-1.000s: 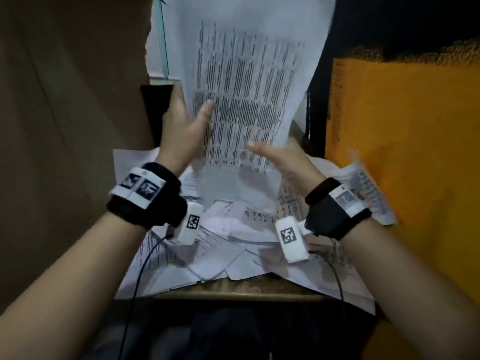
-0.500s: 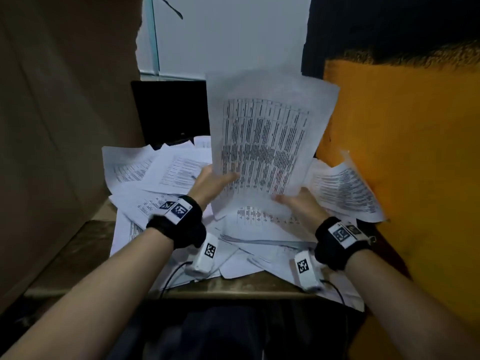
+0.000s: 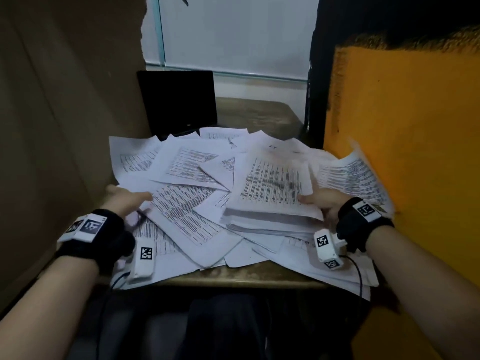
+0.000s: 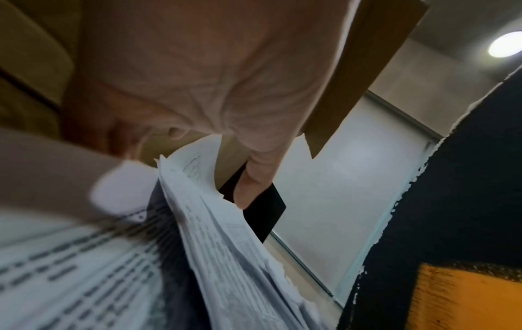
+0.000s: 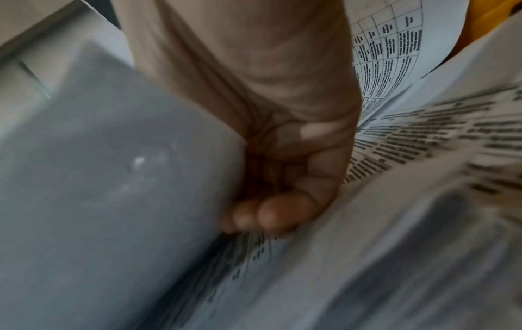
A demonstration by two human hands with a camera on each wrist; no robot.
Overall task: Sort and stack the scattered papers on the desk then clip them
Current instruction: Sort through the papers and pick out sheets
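Note:
Printed sheets (image 3: 187,165) lie scattered and overlapping over the near half of the wooden desk (image 3: 254,113). A thick paper stack (image 3: 272,193) lies flat on them at centre right. My right hand (image 3: 319,203) grips its near right corner, thumb on top; in the right wrist view the fingers (image 5: 271,212) curl under the stack (image 5: 113,178). At the left edge of the pile, my left hand (image 3: 128,194) reaches over the loose sheets with fingers extended. In the left wrist view one finger (image 4: 243,194) points down beside the sheet edges (image 4: 226,245). No clip is clearly visible.
A black laptop screen (image 3: 176,100) stands at the desk's back left. A brown cardboard wall (image 3: 65,100) closes the left side and an orange panel (image 3: 402,126) the right, with a sheet (image 3: 355,175) leaning on it. Some sheets overhang the front edge (image 3: 259,279).
Both hands held the stack upright in the air; it has come down flat onto the pile. The left hand has let go and moved left over the loose sheets.

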